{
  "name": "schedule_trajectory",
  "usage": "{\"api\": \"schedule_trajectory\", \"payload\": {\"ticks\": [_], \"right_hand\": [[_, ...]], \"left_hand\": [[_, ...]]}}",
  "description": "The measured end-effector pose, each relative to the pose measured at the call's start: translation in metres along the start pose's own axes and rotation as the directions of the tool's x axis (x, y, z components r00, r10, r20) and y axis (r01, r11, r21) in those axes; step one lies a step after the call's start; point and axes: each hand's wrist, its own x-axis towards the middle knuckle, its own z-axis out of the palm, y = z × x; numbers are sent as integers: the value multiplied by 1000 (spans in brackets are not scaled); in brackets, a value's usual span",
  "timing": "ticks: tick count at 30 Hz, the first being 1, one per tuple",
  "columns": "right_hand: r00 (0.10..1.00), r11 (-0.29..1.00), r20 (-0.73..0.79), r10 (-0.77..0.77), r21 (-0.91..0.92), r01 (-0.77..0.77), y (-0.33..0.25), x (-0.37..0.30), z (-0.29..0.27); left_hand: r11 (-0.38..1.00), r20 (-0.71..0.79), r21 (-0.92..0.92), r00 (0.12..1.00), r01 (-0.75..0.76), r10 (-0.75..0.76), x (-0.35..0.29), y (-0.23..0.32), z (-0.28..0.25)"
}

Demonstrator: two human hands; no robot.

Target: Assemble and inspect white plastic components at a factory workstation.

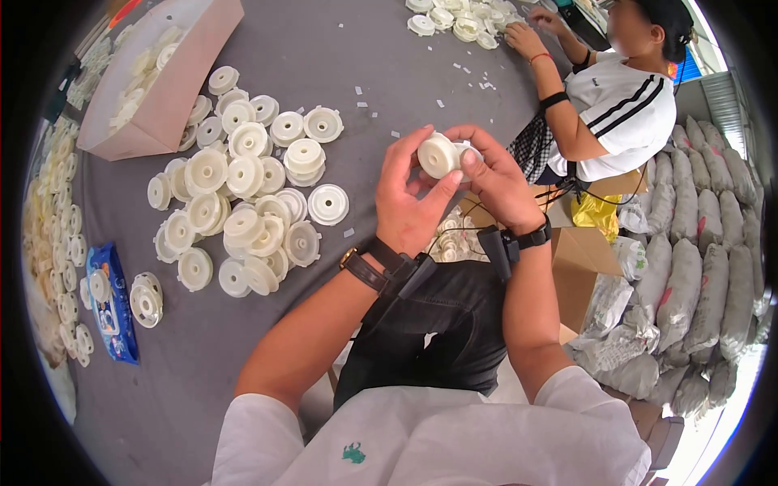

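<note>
A round, off-white plastic part [438, 155] with a raised hub and a small centre hole is held up between my two hands, over the table's near edge. My left hand [407, 201] is closed on its left side, thumb and fingers gripping the rim. My right hand [502, 182] pinches from the right, its fingers around a paler bit beside the disc; whether that is a second piece I cannot tell. To the left, many similar white plastic parts [245, 176] lie heaped on the grey table [356, 49], some stacked on one another.
A pinkish box [146, 142] of white parts stands at the far left. Near it lie a blue wipes packet [112, 304] and one loose part [147, 300]. Across the right, a co-worker [616, 105] handles another pile. Open cardboard [579, 275] and stacked grey sacks [689, 283] stand right.
</note>
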Motion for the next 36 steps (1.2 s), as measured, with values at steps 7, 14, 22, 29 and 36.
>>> {"api": "schedule_trajectory", "payload": {"ticks": [7,14,22,29,36], "right_hand": [[992,902,42,116,413,-123,-5,4,-19],[998,760,62,1,649,-41,0,3,-26],[999,784,-1,-44,620,35,-15,0,-25],[997,838,57,-51,545,12,-9,-3,-20],[999,975,-36,11,223,-3,-16,-23,-23]], "left_hand": [[992,-206,-123,978,15,-40,7,-3,-2],[994,-195,-79,977,75,-89,4,2,0],[990,-181,-106,977,92,-111,10,4,11],[995,-175,-63,981,75,-85,1,4,3],[991,-174,-49,976,125,-131,0,4,3]]}}
